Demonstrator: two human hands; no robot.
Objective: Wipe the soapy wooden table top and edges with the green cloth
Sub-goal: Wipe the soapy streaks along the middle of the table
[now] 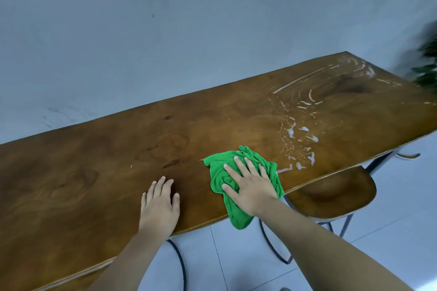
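A long brown wooden table point(118, 160) runs from lower left to upper right. White soap streaks and foam point(298, 139) cover its right part. A crumpled green cloth point(217, 168) lies near the table's near edge, with one corner hanging over it. My right hand point(250, 182) presses flat on the cloth, fingers spread. To the left of the cloth, my left hand point(159, 203) rests flat on bare wood, holding nothing.
A wooden chair seat point(331, 194) on dark metal legs stands under the table's near edge at the right. A grey wall runs behind the table. Green plant leaves point(425, 71) show at the far right. The floor has pale tiles point(224, 255).
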